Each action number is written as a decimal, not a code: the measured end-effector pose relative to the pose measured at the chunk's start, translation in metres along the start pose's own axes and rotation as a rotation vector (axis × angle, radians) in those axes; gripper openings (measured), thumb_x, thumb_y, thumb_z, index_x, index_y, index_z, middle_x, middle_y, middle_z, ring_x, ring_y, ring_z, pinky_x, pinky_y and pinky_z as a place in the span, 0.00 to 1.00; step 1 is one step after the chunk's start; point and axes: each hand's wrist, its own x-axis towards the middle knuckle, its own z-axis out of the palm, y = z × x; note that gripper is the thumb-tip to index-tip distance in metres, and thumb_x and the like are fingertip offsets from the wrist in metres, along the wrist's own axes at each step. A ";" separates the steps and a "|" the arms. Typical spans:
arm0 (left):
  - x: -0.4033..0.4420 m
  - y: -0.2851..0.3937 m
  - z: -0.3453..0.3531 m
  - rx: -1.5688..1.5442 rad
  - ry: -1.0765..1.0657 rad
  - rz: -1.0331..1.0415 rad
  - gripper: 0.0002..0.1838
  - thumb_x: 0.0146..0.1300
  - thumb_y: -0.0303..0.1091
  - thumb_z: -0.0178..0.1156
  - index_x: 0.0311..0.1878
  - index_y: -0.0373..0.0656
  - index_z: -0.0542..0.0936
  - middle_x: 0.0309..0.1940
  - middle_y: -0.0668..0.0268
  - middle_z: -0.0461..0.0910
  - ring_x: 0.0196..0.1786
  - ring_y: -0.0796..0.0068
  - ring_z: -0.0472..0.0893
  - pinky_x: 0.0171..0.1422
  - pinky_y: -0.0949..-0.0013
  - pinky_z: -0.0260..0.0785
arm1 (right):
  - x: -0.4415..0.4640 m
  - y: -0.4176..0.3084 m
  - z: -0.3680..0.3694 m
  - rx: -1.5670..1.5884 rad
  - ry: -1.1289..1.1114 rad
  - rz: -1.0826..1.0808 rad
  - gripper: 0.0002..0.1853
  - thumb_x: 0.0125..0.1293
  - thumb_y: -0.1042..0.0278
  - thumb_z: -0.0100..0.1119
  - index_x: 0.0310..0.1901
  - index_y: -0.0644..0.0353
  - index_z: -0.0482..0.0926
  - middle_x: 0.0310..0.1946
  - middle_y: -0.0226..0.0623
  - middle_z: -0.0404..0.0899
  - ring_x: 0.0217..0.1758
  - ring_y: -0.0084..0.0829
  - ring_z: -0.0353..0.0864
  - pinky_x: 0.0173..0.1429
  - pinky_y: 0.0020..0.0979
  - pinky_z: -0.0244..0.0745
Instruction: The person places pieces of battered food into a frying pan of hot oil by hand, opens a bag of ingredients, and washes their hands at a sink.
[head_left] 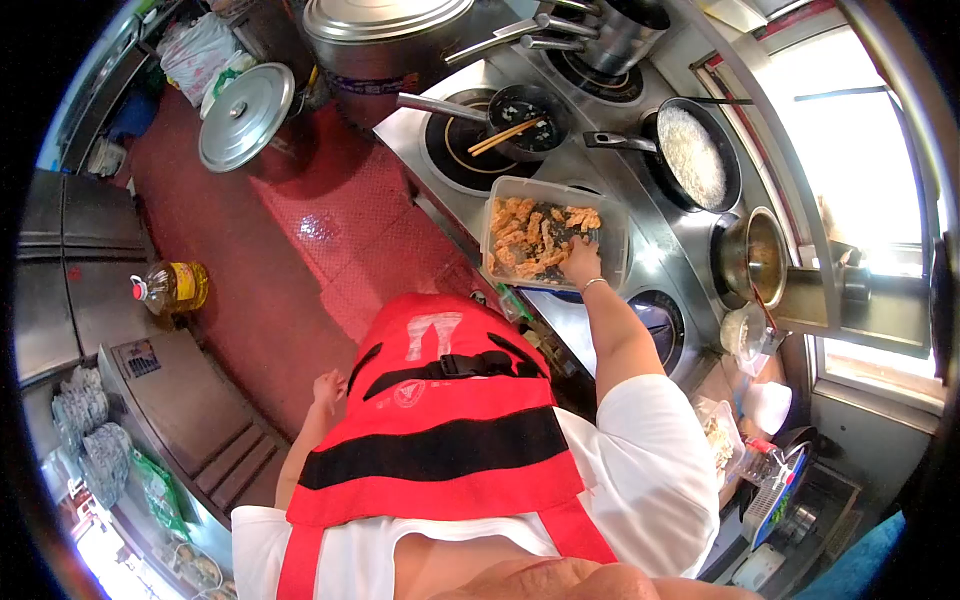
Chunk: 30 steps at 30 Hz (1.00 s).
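My right hand (pixel 581 262) reaches down into a clear plastic container (pixel 613 272) at the stove's front edge. Breaded orange-brown pieces (pixel 530 232) that look like meat lie in it, mostly at its left and middle. The fingers are bent down around a breaded piece, partly hidden by the hand. At my left side, away from the stove, my left hand (pixel 327 387) hangs with loosely curled fingers and nothing in it. Just behind the container stands a dark pot (pixel 545 142) with wooden chopsticks (pixel 508 135) resting in it.
A frying pan (pixel 690 155) holding pale, bubbling contents sits on the far right burner. Beyond it is a brass-coloured bowl (pixel 755 255). A large lidded pot (pixel 380 25) stands behind the stove. On the red floor are another lidded pot (pixel 246 115) and an oil bottle (pixel 175 287).
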 end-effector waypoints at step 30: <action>0.020 0.032 0.116 0.029 -0.078 0.096 0.11 0.64 0.43 0.55 0.40 0.46 0.75 0.31 0.69 0.79 0.26 0.80 0.77 0.26 0.77 0.66 | 0.119 0.114 -0.274 0.963 0.363 -0.299 0.08 0.59 0.69 0.61 0.38 0.60 0.75 0.24 0.31 0.74 0.22 0.24 0.74 0.25 0.24 0.68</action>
